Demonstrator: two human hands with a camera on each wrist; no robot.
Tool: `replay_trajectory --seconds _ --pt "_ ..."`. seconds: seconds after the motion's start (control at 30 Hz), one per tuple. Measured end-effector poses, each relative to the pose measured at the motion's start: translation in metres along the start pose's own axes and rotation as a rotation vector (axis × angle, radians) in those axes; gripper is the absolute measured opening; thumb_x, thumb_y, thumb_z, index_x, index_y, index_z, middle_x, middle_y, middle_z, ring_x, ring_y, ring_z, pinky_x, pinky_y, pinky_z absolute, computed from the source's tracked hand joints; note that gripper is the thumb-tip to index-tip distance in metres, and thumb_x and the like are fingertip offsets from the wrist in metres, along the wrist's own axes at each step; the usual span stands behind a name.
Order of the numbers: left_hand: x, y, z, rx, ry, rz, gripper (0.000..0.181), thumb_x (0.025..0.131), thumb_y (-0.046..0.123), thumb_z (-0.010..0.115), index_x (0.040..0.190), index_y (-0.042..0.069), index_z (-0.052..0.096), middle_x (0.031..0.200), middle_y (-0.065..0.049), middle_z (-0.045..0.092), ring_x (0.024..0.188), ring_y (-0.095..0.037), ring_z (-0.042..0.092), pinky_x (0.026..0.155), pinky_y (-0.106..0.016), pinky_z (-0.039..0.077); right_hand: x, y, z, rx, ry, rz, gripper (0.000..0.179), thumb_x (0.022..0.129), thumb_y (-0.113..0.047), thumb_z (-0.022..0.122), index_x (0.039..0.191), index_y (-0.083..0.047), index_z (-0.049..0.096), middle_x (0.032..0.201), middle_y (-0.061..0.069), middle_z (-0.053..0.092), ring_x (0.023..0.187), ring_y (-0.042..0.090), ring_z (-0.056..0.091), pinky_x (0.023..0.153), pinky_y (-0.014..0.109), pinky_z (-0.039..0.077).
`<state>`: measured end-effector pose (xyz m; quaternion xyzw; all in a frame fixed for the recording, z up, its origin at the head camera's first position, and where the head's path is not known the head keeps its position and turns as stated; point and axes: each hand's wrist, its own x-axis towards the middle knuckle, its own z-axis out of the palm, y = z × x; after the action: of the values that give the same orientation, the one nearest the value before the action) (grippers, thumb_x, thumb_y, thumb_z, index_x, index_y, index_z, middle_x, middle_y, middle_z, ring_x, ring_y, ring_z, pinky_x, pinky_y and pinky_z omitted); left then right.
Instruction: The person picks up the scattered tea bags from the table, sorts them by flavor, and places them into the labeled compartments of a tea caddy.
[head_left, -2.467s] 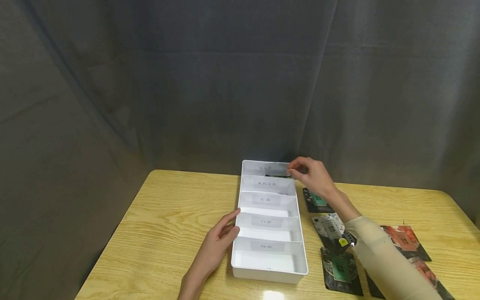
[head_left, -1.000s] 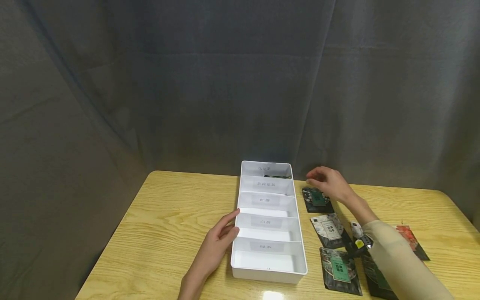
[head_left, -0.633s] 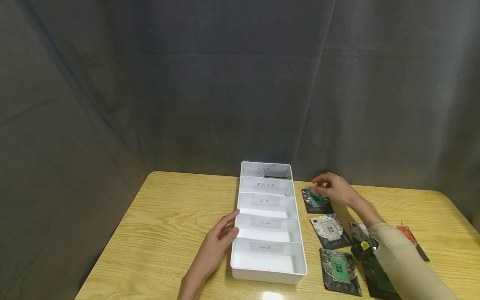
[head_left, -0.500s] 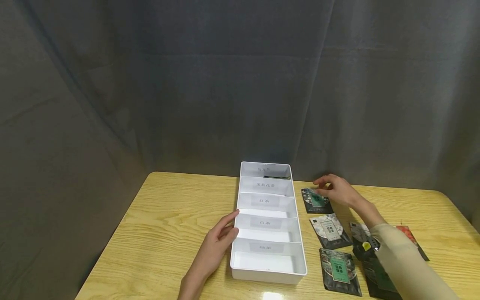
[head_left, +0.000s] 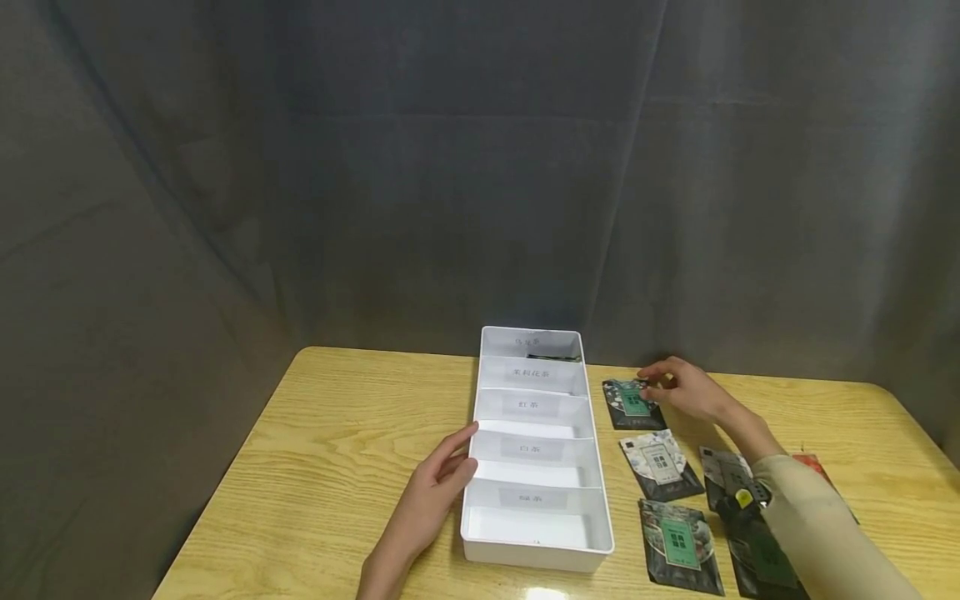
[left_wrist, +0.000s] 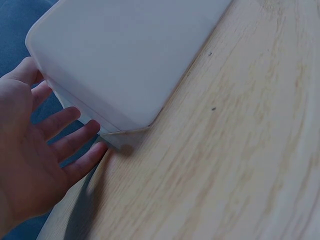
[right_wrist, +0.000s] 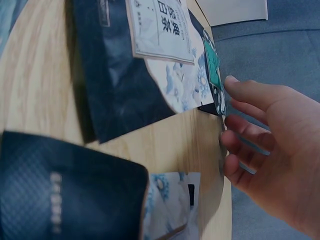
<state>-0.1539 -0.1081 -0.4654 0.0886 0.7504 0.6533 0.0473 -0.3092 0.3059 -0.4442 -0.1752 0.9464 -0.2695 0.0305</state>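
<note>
A long white divided tray (head_left: 532, 560) with a paper label in each compartment stands mid-table in the head view. My left hand (head_left: 427, 492) touches its left side; in the left wrist view that hand's fingers are spread beside the tray wall. At the back right lies a black tea packet (head_left: 628, 417) with a green label. Over this packet's right edge is my right hand (head_left: 690, 392), thumb and fingers apart and loosely bent. The right wrist view puts its thumb (right_wrist: 250, 92) by the green label. Inside the rear compartment lies a dark packet (head_left: 553, 357).
A white-flowered tea packet (head_left: 660, 462) and a green-labelled one (head_left: 678, 546) lie right of the tray. Further packets, including a red one (head_left: 813, 467), are partly hidden by the right forearm. A grey curtain (head_left: 450, 208) hangs behind the wooden table (head_left: 337, 433).
My right hand has left the rear compartment's right rim and moved right and nearer, down to the back green-labelled tea packet. The left hand stays at the tray.
</note>
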Motion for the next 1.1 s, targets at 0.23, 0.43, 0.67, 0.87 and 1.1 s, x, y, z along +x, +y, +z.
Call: replay_trajectory --seconds 0.23,0.43,0.67,0.87,1.1 --pt "-0.0007 0.0002 0.0003 0.000 -0.012 0.003 0.045 0.103 0.030 0.055 0.148 0.031 0.047 0.149 -0.015 0.048 0.131 -0.032 0.054 0.105 -0.045 0.049 -0.0015 0.0039 0.0013 0.021 -0.031 0.044 0.044 0.093 -0.025 0.070 0.126 0.003 0.063 0.116 0.019 0.057 0.099 0.028 0.051 0.085 0.043 0.048" --pt "-0.0017 0.0003 -0.0001 -0.006 -0.019 0.013 0.046 0.103 0.028 0.055 0.148 0.029 0.047 0.149 -0.016 0.049 0.130 -0.033 0.054 0.105 -0.044 0.050 -0.0025 0.0044 0.0006 0.065 -0.051 0.052 0.039 0.094 -0.023 0.070 0.123 0.003 0.064 0.117 0.020 0.052 0.100 0.028 0.049 0.086 0.043 0.046" --pt "-0.0036 0.0025 -0.0002 -0.016 -0.016 0.011 0.045 0.103 0.027 0.055 0.147 0.029 0.048 0.148 -0.016 0.050 0.130 -0.033 0.055 0.105 -0.042 0.050 -0.0040 -0.0009 -0.0029 0.061 -0.078 0.036 0.045 0.096 -0.025 0.066 0.130 0.004 0.060 0.114 0.019 0.051 0.098 0.026 0.045 0.082 0.039 0.043" --pt "-0.0044 0.0036 0.0004 -0.005 -0.008 0.002 0.045 0.102 0.029 0.056 0.147 0.030 0.048 0.148 -0.015 0.049 0.130 -0.032 0.055 0.106 -0.043 0.049 -0.0031 0.0001 -0.0026 0.062 -0.079 0.062 0.041 0.095 -0.026 0.069 0.125 0.001 0.063 0.111 0.017 0.049 0.095 0.024 0.044 0.080 0.036 0.042" --pt "-0.0035 0.0039 0.0005 -0.002 -0.019 -0.001 0.046 0.103 0.028 0.055 0.148 0.029 0.046 0.150 -0.014 0.048 0.131 -0.031 0.054 0.107 -0.044 0.048 -0.0039 0.0006 -0.0045 0.082 -0.088 0.057 0.043 0.097 -0.029 0.066 0.127 0.002 0.060 0.119 0.021 0.048 0.105 0.031 0.048 0.089 0.047 0.046"
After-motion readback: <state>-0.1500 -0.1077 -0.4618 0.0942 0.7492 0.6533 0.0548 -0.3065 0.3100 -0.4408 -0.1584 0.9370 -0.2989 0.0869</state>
